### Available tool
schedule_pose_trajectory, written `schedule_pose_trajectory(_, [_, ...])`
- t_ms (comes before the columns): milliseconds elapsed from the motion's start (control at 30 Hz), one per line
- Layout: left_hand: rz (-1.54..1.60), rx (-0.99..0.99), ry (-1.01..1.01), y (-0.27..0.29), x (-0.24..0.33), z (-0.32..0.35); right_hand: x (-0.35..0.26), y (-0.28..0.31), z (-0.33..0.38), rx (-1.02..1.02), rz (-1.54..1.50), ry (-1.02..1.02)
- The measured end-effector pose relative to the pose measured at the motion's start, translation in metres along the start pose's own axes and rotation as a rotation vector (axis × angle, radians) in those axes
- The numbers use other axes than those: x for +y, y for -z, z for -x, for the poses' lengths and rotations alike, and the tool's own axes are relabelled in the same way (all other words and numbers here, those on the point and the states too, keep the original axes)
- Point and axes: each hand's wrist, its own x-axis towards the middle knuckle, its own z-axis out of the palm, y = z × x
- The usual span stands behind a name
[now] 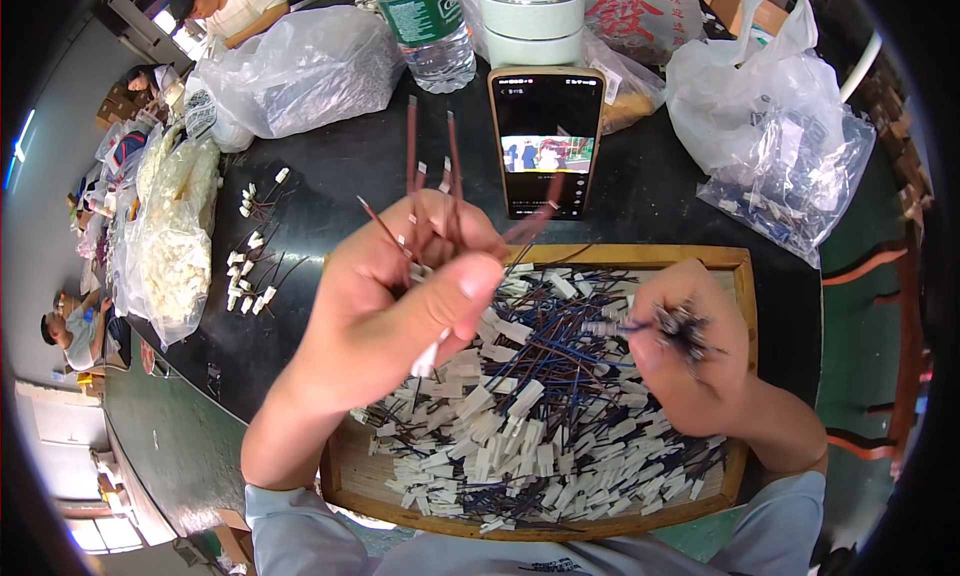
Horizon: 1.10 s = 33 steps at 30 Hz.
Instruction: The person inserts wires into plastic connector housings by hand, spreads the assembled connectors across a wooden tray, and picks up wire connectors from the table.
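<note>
Raised over the tray's left side, my left hand [400, 296] is closed on several thin brown wires [452, 176], whose bare tips fan upward and blur a little. A white plastic connector [425, 358] pokes out below its thumb. My right hand [695, 361], to the right, is wrapped round a bundle of dark wires [683, 331] with metal tips, and one blue wire end juts out toward the left. Beneath both hands lies a wooden tray [742, 286] heaped with white connectors [500, 446] on blue and brown wires [565, 341].
A lit phone [545, 191] leans on a pale green canister [530, 21] behind the tray. Around them stand a water bottle [430, 36] and plastic bags [745, 96]. Loose connectors [240, 276] lie left on the black table [330, 191]. Other people [230, 11] sit at far left.
</note>
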Motion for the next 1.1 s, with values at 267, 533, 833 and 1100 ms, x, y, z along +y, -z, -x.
schedule_pose_trajectory(267, [-0.050,-0.007,-0.036,-0.021,0.001,0.012,-0.011,-0.009,0.003,0.077,-0.064,0.011])
schedule_pose_trajectory(533, [-0.158,-0.213,-0.082,-0.014,0.000,0.020,-0.009,-0.008,0.003,-0.046,-0.046,0.078])
schedule_pose_trajectory(833, [-0.541,-0.266,-0.309,-0.019,-0.002,0.025,-0.006,-0.007,-0.003,-0.211,-0.075,-0.030])
schedule_pose_trajectory(1100, [-0.425,-0.131,-0.295,-0.012,-0.005,0.030,-0.010,-0.002,-0.001,-0.112,0.083,0.088])
